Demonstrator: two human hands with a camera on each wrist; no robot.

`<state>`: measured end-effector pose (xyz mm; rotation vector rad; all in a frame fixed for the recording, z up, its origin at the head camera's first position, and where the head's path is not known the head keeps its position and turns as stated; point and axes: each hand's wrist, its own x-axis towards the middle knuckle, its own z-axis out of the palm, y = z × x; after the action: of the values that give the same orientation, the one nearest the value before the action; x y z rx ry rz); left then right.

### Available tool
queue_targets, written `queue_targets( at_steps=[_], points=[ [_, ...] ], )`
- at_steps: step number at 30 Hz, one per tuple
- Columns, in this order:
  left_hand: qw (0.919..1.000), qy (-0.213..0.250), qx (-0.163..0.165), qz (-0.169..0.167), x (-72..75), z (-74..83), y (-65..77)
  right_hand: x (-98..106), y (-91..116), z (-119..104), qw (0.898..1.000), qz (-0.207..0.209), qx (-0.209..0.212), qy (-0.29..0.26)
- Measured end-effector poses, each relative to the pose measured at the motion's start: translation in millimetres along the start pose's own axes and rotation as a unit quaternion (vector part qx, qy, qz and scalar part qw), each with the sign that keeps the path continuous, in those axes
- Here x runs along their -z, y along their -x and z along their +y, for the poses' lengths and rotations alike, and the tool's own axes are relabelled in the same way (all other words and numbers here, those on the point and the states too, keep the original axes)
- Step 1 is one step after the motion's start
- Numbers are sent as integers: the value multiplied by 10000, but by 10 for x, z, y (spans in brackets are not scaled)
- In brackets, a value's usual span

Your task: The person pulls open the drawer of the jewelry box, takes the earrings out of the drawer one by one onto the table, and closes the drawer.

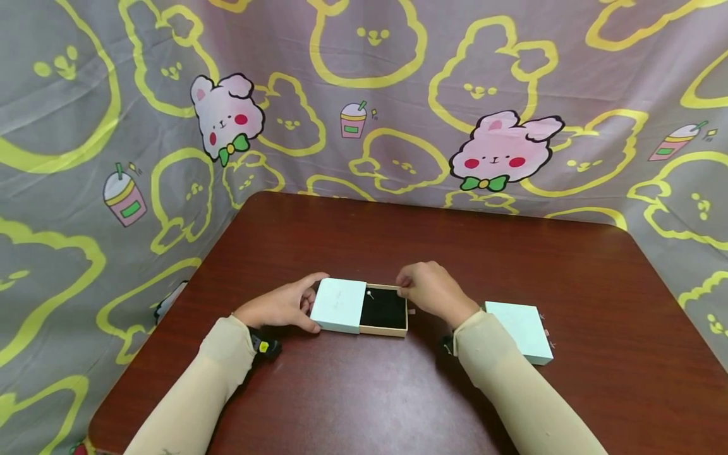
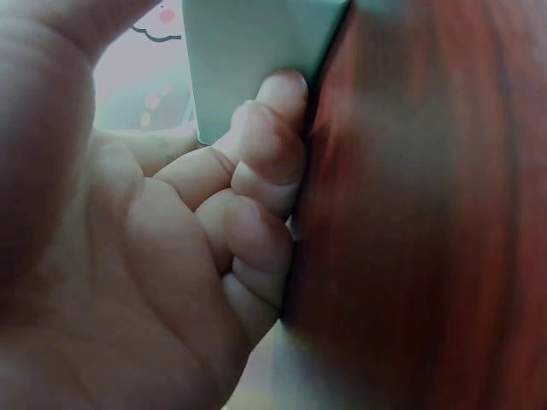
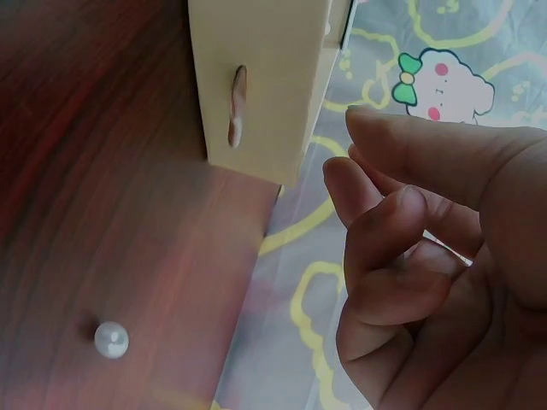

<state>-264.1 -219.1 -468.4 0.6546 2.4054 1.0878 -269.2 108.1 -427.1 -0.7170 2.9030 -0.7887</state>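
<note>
My left hand [image 1: 284, 304] grips the pale mint sleeve of a jewelry box [image 1: 339, 306], thumb at the near edge and index finger at the far one. In the left wrist view the sleeve [image 2: 248, 60] meets curled fingers. The drawer [image 1: 383, 331] is pulled partway out to the right. On its black pad [image 1: 382, 311] sits a small white pearl piece [image 1: 370, 294]. My right hand [image 1: 430, 291] hovers by the drawer's far right corner. In the right wrist view its bent fingers [image 3: 397, 226] stand apart from the thumb, and nothing visible lies between them.
A second mint box [image 1: 520, 332] lies to the right, partly behind the right forearm, ribbon bits at its right side. A loose white pearl [image 3: 111, 340] rests on the brown table in the right wrist view. A printed curtain [image 1: 398, 151] hangs behind the table [image 1: 352, 392].
</note>
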Motion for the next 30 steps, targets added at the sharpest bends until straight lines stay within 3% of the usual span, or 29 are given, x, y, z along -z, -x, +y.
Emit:
queue_targets(
  at_steps=[11, 18, 30],
  points=[
    [10000, 21, 67, 6, 7, 22, 8, -54, -17, -91, 9984, -288, -159, -454],
    [9999, 36, 93, -12, 5, 41, 18, -102, -49, -115, 9998, -184, 8, -91],
    [10000, -8, 36, -4, 5, 16, 8, -143, -91, -161, 9997, -249, 14, -6]
  ],
)
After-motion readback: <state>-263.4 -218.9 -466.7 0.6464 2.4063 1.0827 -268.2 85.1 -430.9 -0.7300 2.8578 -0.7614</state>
